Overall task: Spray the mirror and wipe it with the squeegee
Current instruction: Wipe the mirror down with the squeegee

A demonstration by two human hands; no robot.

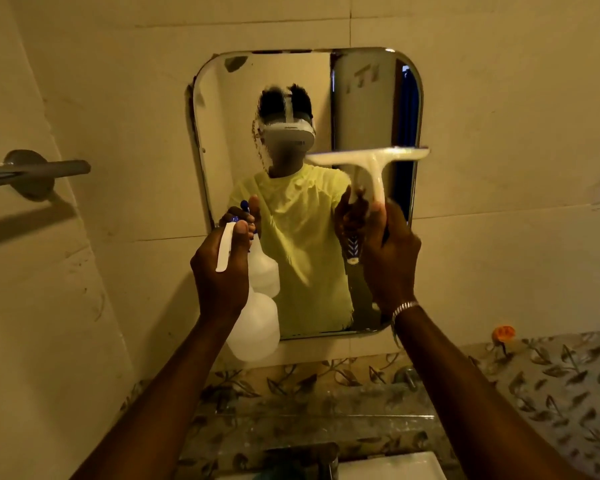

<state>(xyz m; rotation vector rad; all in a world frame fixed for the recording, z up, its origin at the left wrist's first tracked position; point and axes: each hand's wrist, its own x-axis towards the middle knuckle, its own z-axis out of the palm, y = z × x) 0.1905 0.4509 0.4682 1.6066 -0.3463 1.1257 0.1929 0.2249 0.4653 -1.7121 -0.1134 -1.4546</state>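
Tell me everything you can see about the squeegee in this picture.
The squeegee is white and looks like plastic, T-shaped: a long, narrow blade bar on top and a short handle below. The right hand holds it upright by the handle, the bar level across the right half of the mirror, at mid-height. Whether its blade touches the glass cannot be told. It looks slightly blurred.

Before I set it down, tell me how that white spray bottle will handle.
The spray bottle looks like thin translucent plastic, so probably light and slightly squeezable. Its wide round body under a narrow neck suggests it stands steadily. The left hand holds it by the neck alone, hinting at little weight.
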